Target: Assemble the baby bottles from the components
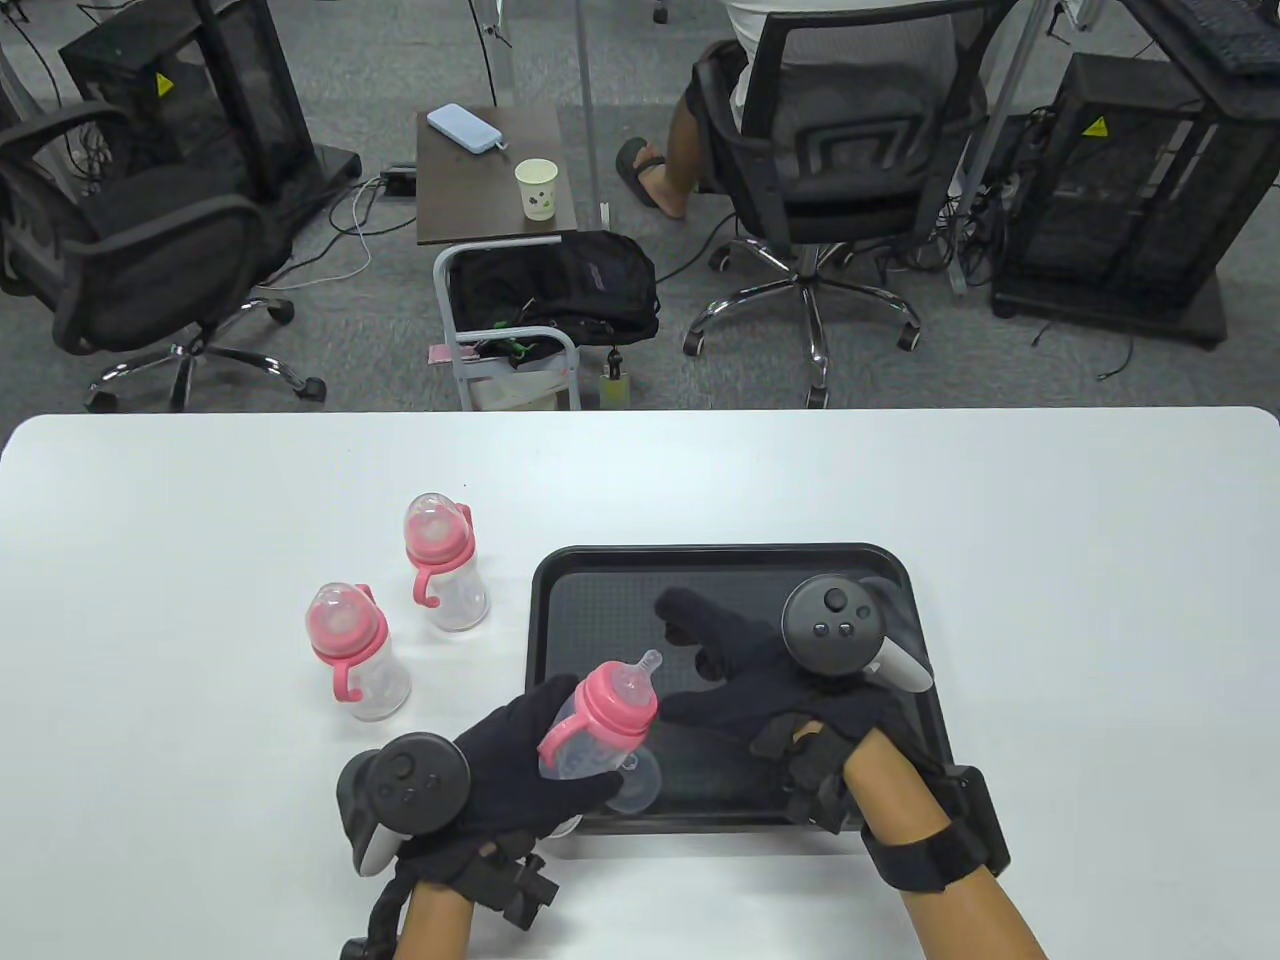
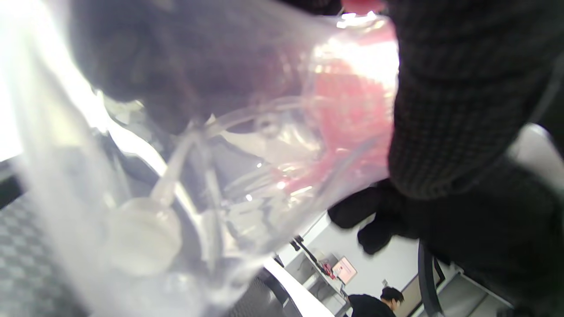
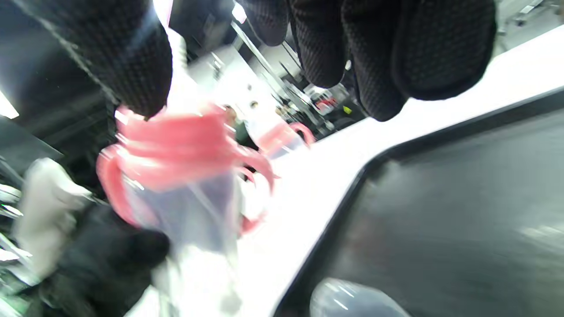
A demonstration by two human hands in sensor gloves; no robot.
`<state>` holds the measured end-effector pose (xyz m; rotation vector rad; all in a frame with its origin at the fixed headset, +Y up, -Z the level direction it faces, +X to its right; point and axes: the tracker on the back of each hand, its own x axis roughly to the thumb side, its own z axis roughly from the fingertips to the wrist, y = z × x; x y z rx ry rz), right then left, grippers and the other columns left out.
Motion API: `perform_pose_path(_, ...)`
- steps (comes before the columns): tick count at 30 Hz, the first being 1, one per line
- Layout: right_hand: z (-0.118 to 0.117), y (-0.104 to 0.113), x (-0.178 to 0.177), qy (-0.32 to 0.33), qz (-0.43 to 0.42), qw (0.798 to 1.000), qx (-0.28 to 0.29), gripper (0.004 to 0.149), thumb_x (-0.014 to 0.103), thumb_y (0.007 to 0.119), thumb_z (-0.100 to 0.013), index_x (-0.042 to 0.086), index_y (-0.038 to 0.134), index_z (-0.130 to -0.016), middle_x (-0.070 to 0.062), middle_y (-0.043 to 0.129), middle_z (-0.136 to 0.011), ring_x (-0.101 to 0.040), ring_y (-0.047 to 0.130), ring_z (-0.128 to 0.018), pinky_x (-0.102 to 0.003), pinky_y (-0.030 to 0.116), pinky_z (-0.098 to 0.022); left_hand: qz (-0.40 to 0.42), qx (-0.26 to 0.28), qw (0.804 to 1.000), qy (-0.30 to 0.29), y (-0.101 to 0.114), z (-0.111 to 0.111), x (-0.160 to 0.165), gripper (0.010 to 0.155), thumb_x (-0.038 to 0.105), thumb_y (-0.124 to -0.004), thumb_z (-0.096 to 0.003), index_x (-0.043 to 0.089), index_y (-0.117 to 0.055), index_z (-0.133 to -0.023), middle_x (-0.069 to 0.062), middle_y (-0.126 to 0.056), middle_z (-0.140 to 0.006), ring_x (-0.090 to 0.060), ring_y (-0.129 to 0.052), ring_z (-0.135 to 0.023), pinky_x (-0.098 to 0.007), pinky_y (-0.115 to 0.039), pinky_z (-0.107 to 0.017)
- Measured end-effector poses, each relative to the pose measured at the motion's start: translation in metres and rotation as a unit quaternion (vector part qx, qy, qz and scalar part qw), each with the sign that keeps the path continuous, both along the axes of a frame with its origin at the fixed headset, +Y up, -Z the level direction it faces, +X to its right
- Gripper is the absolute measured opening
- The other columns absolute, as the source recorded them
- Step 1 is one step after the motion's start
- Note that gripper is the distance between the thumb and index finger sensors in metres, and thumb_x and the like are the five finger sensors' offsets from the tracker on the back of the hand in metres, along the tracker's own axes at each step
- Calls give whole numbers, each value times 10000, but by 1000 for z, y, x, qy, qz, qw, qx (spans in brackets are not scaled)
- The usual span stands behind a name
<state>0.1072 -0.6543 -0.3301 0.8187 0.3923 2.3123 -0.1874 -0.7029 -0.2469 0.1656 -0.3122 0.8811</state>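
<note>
My left hand (image 1: 545, 775) grips a clear baby bottle (image 1: 590, 745) with a pink collar, pink handles and a nipple. It holds the bottle tilted over the near left corner of the black tray (image 1: 545, 600). The bottle fills the left wrist view (image 2: 246, 176) and is blurred in the right wrist view (image 3: 176, 185). My right hand (image 1: 705, 655) hovers over the tray with fingers spread and holds nothing; its thumb is close to the bottle's top. A clear dome cap (image 1: 640, 790) lies on the tray under the bottle and also shows in the right wrist view (image 3: 352, 301).
Two capped bottles with pink collars stand on the white table left of the tray, one farther (image 1: 445, 565) and one nearer (image 1: 355, 655). Beyond the table's far edge are office chairs, a small cart with a bag (image 1: 550, 290) and a seated person.
</note>
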Motion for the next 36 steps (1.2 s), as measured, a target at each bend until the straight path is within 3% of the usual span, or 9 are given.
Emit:
perform_pose_path(8, 5, -59, -43, 28, 163, 986, -6, 938, 588, 855, -510, 112, 382, -1165, -315, 584, -1126, -568, 794, -837, -643, 735, -535, 30, -1, 999, 24, 1, -1, -14, 1008, 759, -1020, -267, 229, -734, -1075, -39, -919, -936, -330, -1004, -721, -461, -864, -520)
perform_pose_path(14, 11, -84, -76, 41, 236, 971, -2, 929, 614, 843, -499, 143, 398, -1166, -306, 608, -1112, -559, 800, -813, -634, 731, -533, 26, -8, 999, 36, -1, -2, -19, 1007, 758, -1019, -272, 226, -732, -1077, -43, -917, -938, -333, -1002, -722, -462, -864, -520)
perform_pose_path(23, 18, -102, -90, 36, 278, 959, 33, 883, 592, 856, -501, 153, 455, -1153, -287, 658, -1077, -529, 835, -756, -605, 754, -507, 33, -14, 998, 47, -1, -2, -23, 1005, 760, -1016, -276, 222, -735, -1077, -47, -920, -936, -337, -1007, -715, -463, -866, -515)
perform_pose_path(26, 23, -108, -95, 28, 295, 950, 99, 815, 568, 868, -496, 170, 533, -1123, -260, 694, -1031, -486, 866, -695, -573, 780, -471, 30, -14, 998, 48, -1, -2, -23, 1006, 759, -1018, -274, 222, -734, -1077, -47, -920, -935, -337, -1007, -715, -463, -867, -515)
perform_pose_path(30, 23, -107, -92, 21, 286, 953, 99, 823, 570, 873, -490, 145, 541, -1112, -247, 722, -1007, -465, 878, -689, -557, 791, -465, 25, -18, 999, 45, -2, -3, -21, 1009, 766, -1012, -273, 222, -735, -1076, -48, -921, -934, -335, -1008, -713, -460, -869, -513)
perform_pose_path(36, 10, -93, -57, -20, 205, 977, 53, 824, 568, 863, -497, 116, 545, -1107, -253, 744, -996, -467, 894, -682, -563, 796, -461, 8, -24, 999, 39, -5, -4, -16, 1007, 767, -1009, -273, 211, -744, -1070, -52, -935, -921, -335, -1023, -698, -457, -880, -500)
